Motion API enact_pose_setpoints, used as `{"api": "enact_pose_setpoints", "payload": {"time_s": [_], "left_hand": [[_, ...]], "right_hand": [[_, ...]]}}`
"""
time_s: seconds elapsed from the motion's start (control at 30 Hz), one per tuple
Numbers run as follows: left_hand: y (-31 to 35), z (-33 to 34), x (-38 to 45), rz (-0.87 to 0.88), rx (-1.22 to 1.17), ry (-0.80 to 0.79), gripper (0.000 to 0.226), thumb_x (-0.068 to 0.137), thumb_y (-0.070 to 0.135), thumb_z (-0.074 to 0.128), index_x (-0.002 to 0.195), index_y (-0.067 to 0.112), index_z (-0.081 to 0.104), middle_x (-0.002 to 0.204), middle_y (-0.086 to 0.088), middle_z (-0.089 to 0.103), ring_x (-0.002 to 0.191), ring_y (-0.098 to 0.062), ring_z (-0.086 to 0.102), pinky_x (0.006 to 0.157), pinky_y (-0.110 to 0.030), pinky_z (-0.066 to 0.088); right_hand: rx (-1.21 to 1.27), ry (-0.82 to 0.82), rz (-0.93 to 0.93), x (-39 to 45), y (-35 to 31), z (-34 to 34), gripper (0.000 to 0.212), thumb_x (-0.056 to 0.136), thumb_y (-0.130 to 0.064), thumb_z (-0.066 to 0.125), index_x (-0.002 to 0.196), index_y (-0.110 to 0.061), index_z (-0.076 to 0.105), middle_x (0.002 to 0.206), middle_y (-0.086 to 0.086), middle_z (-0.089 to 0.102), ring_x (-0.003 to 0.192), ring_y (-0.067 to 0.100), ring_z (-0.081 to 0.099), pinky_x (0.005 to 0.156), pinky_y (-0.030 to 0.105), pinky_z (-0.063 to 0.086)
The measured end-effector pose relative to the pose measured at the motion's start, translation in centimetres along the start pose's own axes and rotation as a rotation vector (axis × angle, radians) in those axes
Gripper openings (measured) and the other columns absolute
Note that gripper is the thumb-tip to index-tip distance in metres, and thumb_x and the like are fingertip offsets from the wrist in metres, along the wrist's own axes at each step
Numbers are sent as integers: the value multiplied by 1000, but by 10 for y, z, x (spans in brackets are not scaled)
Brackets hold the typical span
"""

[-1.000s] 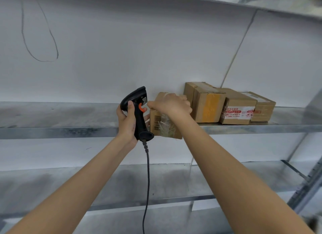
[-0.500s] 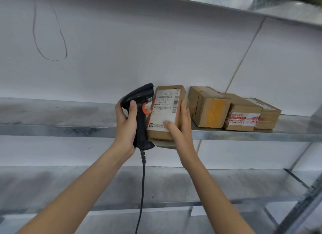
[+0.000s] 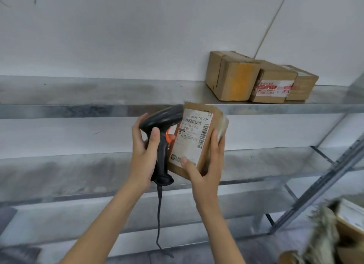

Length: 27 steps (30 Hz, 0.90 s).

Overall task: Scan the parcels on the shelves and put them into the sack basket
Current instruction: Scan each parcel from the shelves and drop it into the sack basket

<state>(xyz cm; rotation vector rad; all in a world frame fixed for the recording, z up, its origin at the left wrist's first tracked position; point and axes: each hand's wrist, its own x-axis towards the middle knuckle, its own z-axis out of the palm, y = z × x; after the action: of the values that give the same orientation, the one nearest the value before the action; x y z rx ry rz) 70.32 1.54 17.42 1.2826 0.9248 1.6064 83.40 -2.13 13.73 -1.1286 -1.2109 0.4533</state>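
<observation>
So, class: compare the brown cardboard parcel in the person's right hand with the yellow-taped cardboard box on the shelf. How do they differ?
The hand-held brown cardboard parcel is lifted off the shelf and tilted; the yellow-taped cardboard box rests on the metal shelf. The held parcel shows a white barcode label; the shelf box shows none. Both are brown cardboard.

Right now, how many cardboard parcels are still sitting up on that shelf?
3, side by side at the right end of the upper shelf: a yellow-taped box, a red-and-white-taped box, and a part-hidden end box. More could sit behind them.
</observation>
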Motion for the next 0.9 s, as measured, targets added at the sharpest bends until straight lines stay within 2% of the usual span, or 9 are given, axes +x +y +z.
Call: {"api": "enact_pose_setpoints", "payload": {"time_s": [0.07,0.13,0.23,0.3,0.37,0.43,0.63,0.73,0.9], "left_hand": [[-19,-1,-19,-3,59,-37,43,92,46,53,132,52,38,114,19,70,98,-8,73,78,-23,59],[-35,-2,-36,-5,96,-60,45,95,41,54,135,49,36,118,23,68,99,-13,74,82,-18,56],[-57,-7,-58,-43,131,-79,45,96,38,57,131,60,38,119,27,64,100,-17,73,89,-26,58],[-70,-11,-69,-84,157,-91,45,97,38,58,129,64,39,107,14,69,86,-18,74,76,-31,62],[-79,-14,-78,-126,163,-109,44,99,38,58,134,56,38,93,2,68,67,-22,71,64,-31,60],[-86,-14,-83,-150,163,-115,46,99,41,59,138,50,36,89,1,67,59,-20,65,59,-29,57],[-91,-14,-82,-147,169,-133,44,95,45,56,132,60,37,87,6,68,55,-17,59,53,-25,52],[-91,-12,-80,-154,169,-135,42,94,47,56,127,66,38,86,8,68,53,-16,58,52,-24,50],[-92,-9,-80,-168,162,-159,41,95,47,56,126,66,38,85,6,68,52,-16,56,50,-25,49]], "right_hand": [[-181,79,-10,-25,25,-5,92,77,-42,66,154,-53,17,168,-13,1,148,8,15,117,49,28],[-303,105,57,-43,47,-13,91,74,-47,62,152,-55,18,168,-8,2,142,5,19,114,44,26],[-407,93,218,-60,69,-27,88,69,-51,60,147,-58,21,168,-8,7,136,9,24,111,49,28],[-446,96,273,-68,79,-36,87,67,-55,58,146,-55,23,167,-10,8,138,16,26,110,54,30],[-461,113,269,-73,84,-42,87,66,-58,55,147,-51,26,167,-12,7,136,13,27,107,52,33],[-454,124,242,-77,87,-44,87,67,-57,56,149,-49,28,168,-13,5,135,9,26,105,47,32],[-498,146,171,-77,87,-44,86,73,-51,60,153,-33,35,168,-3,6,140,27,29,107,53,31],[-534,141,151,-76,90,-44,85,75,-50,60,153,-31,34,168,1,6,141,29,28,107,54,31],[-580,121,136,-75,97,-42,86,75,-44,66,154,-31,33,168,1,5,145,26,21,105,46,22]]}}
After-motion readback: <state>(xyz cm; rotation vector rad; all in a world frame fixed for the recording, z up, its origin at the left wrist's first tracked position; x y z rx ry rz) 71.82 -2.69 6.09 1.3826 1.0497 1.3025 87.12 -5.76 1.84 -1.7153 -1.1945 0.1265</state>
